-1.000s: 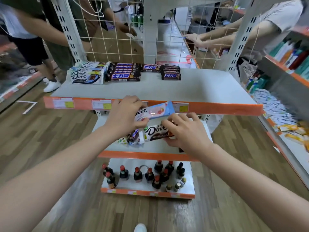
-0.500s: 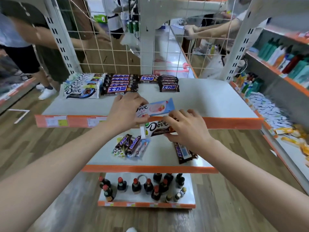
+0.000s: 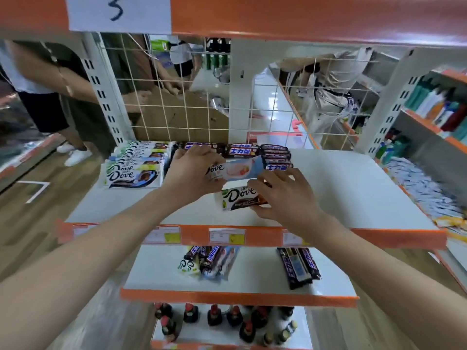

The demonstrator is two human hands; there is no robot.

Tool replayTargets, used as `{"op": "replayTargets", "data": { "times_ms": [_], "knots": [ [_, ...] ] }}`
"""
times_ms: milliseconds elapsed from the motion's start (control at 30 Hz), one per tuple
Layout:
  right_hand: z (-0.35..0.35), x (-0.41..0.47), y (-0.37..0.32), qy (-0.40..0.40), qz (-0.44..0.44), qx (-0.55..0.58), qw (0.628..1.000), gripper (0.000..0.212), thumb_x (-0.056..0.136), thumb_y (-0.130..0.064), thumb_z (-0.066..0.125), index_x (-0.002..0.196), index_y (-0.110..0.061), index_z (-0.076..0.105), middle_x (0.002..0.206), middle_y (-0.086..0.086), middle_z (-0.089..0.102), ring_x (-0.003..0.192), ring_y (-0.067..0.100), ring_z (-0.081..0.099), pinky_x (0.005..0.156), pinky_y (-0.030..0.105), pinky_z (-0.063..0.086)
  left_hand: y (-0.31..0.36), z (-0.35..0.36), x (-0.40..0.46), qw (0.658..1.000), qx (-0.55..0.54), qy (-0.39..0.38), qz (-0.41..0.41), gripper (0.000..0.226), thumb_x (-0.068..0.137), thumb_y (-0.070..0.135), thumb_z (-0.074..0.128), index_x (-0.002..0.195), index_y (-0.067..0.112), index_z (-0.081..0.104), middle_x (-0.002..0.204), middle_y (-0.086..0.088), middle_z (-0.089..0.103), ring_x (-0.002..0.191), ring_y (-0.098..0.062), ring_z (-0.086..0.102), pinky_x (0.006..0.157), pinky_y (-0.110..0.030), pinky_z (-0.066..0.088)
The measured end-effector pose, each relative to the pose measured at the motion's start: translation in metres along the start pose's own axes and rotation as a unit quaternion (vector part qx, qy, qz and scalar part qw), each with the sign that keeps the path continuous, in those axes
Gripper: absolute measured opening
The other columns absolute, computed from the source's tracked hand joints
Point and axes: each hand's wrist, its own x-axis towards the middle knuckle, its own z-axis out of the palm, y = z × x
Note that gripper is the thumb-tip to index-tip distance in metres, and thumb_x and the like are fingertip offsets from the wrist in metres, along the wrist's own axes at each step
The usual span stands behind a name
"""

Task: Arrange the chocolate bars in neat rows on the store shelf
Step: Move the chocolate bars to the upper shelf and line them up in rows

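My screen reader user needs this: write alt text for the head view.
Left hand holds a pale blue Dove bar and right hand a dark Dove bar above a white store shelf, behind which stand rows of Dove packs and Snickers bars.

The pale bar (image 3: 236, 170) the left hand (image 3: 194, 173) is pinching is showing a glossy plastic-film wrapper, and so is the dark bar (image 3: 240, 198) under the right hand (image 3: 285, 198). Below both grips the shelf (image 3: 353, 193) is looking like smooth, matt, grey-white painted board, its orange edge strip (image 3: 379, 237) carrying paper tags (image 3: 227, 235). Beyond the hands a thin wire grid (image 3: 177, 109) is standing, seemingly coated metal. Left of the grips the floor (image 3: 27, 223) is looking like wood-grain planks with a slight sheen.
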Motion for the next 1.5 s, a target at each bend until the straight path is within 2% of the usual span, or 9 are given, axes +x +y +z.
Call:
{"op": "replayTargets", "data": {
  "times_ms": [100, 333, 533, 667, 1000, 1500],
  "knots": [
    [0.015, 0.018, -0.005, -0.003, -0.021, -0.003, 1.000, 0.040, 0.064, -0.047, 0.071, 0.094, -0.021, 0.068, 0.084, 0.000, 0.064, 0.071, 0.021, 0.062, 0.068, 0.033, 0.046, -0.019, -0.002, 0.006, 1.000, 0.013, -0.005, -0.008, 0.042, 0.077, 0.037, 0.069, 0.117, 0.027, 0.060, 0.115, 0.003, 0.057, 0.114, -0.018, 0.046, 0.091, -0.035, 0.030],
    [0.031, 0.053, -0.026, 0.014, -0.040, 0.055, 0.998, 0.048, 0.057, -0.043, 0.082, 0.093, -0.016, 0.069, 0.083, 0.003, 0.064, 0.068, 0.024, 0.063, 0.066, 0.038, 0.048, -0.067, -0.005, 0.008, 0.999, 0.025, -0.014, -0.025, 0.046, 0.076, 0.039, 0.070, 0.119, 0.027, 0.059, 0.119, 0.003, 0.056, 0.114, -0.018, 0.047, 0.091, -0.035, 0.028],
    [0.045, 0.079, -0.049, -0.009, -0.058, 0.061, 0.996, 0.046, 0.060, -0.046, 0.080, 0.094, -0.018, 0.070, 0.082, 0.000, 0.063, 0.070, 0.021, 0.062, 0.069, 0.032, 0.047, -0.103, -0.017, -0.002, 0.998, 0.049, -0.011, -0.047, 0.046, 0.078, 0.040, 0.069, 0.120, 0.029, 0.058, 0.123, 0.004, 0.055, 0.117, -0.018, 0.046, 0.090, -0.035, 0.029],
    [0.052, 0.096, -0.067, 0.000, -0.060, 0.104, 0.993, 0.044, 0.062, -0.042, 0.079, 0.095, -0.016, 0.069, 0.084, 0.002, 0.064, 0.074, 0.023, 0.063, 0.069, 0.036, 0.048, -0.132, -0.024, -0.016, 0.996, 0.067, -0.017, -0.064, 0.044, 0.078, 0.039, 0.067, 0.120, 0.028, 0.059, 0.119, 0.005, 0.057, 0.115, -0.019, 0.048, 0.088, -0.036, 0.029],
    [0.063, 0.133, -0.100, 0.013, -0.031, 0.128, 0.991, 0.042, 0.069, -0.046, 0.074, 0.096, -0.014, 0.066, 0.085, 0.004, 0.064, 0.073, 0.025, 0.062, 0.068, 0.035, 0.045, -0.187, -0.034, -0.052, 0.993, 0.070, -0.021, -0.092, 0.046, 0.071, 0.034, 0.074, 0.116, 0.027, 0.062, 0.116, 0.003, 0.058, 0.111, -0.020, 0.049, 0.086, -0.034, 0.026],
    [0.071, 0.156, -0.109, -0.017, -0.013, 0.131, 0.991, 0.042, 0.074, -0.046, 0.069, 0.102, -0.015, 0.065, 0.090, 0.005, 0.063, 0.080, 0.026, 0.061, 0.071, 0.036, 0.043, -0.199, -0.027, -0.061, 0.992, 0.072, -0.046, -0.092, 0.048, 0.078, 0.037, 0.069, 0.124, 0.030, 0.055, 0.127, 0.006, 0.051, 0.119, -0.018, 0.044, 0.093, -0.037, 0.024]
  ]
}}
